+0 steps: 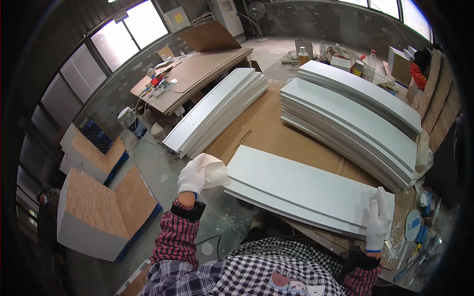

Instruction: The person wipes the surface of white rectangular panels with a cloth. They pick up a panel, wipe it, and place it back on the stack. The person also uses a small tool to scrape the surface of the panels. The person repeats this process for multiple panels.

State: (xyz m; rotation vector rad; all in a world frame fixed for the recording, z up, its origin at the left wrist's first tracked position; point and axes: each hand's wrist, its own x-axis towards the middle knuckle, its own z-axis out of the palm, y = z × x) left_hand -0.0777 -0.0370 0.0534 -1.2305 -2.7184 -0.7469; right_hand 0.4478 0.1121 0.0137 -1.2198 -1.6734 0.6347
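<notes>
Left hand (193, 176), white-gloved, fingers closed on a pale rag (215, 171) at the left end of the top white panel (296, 185). Right hand (379, 220) at the panel's right end, fingers curled over its near edge. Panel tops a short stack on the cardboard-covered surface (266, 130). Taller white panel stacks (345, 118) behind.

Daylight pours in through the big windows (126, 37) at the upper left and a second strip of windows (400, 10) at the upper right; both are blown out to flat white. The white panels (345, 108) below the right windows are bright and evenly lit, with soft, faint shadows between their layers. The floor (148, 163) under the left windows is duller. The fisheye bends straight edges into curves, and a black ring closes off the corners. Focus is fairly sharp mid-frame and softer toward the rim.
</notes>
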